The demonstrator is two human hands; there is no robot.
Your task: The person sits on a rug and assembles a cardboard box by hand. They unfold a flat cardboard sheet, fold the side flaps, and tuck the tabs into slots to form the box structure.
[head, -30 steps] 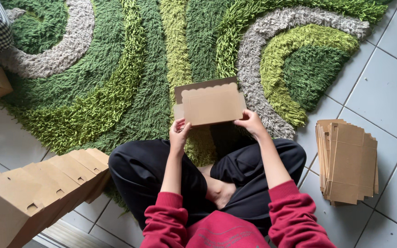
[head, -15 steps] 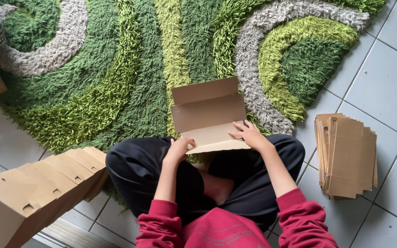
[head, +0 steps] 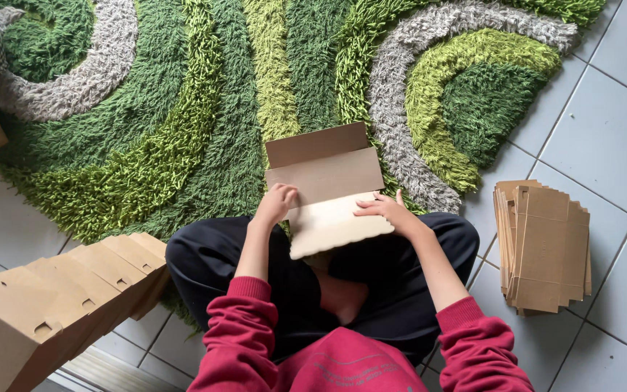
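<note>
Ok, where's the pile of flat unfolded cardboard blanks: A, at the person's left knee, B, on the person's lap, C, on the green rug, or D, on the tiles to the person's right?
D: the stack of flat cardboard blanks lies on the grey tiles past the right knee, off the rug.

Person sits cross-legged, a cardboard box (head: pixel 326 181) open on the lap, its far flaps standing up over the green rug (head: pixel 183 94). Left hand (head: pixel 276 205) grips the box's left edge, fingers curled. Right hand (head: pixel 384 210) lies flat on the pale near flap, fingers spread. A stack of flat cardboard (head: pixel 542 245) sits on the tiles to the right. A row of folded boxes (head: pixel 59 290) lines up at lower left.
</note>
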